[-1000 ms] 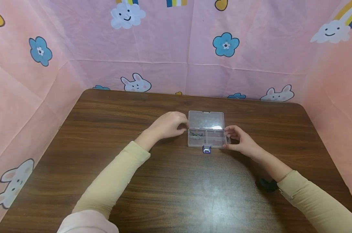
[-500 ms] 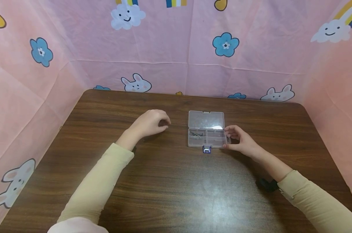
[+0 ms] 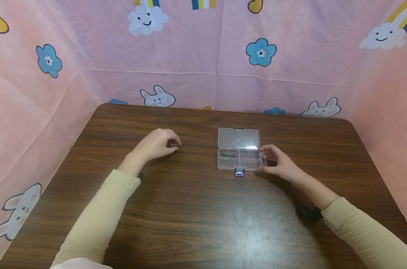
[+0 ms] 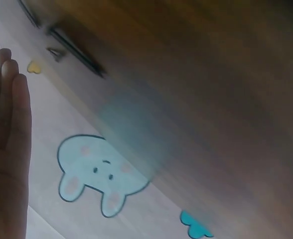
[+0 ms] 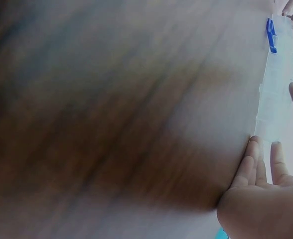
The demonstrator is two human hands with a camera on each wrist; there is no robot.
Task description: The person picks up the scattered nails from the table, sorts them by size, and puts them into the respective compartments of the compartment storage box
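Note:
A clear plastic compartment box (image 3: pixel 250 163) stands on the table with its lid (image 3: pixel 238 138) laid back and its blue latch (image 3: pixel 239 172) hanging at the front. Several dark thin metal pieces (image 3: pixel 228 155) lie in its back left compartment. My right hand (image 3: pixel 280 163) grips the box's right end between thumb and fingers; in the right wrist view the fingertips touch that end. To the left of the box, my left hand (image 3: pixel 158 144) hovers with loosely bent fingers and nothing visible in them. The left wrist view shows dark slender rods (image 4: pixel 76 52) and a small screw-like piece (image 4: pixel 56 54) on the table.
The brown wooden table (image 3: pixel 190 216) runs back to a pink patterned cloth (image 3: pixel 190 56), which also hangs along both sides. A dark wrist device (image 3: pixel 309 213) sits under the right forearm.
My left hand has drawn away from the box's left side, moving leftward across the table. My right hand and the open box have stayed in place.

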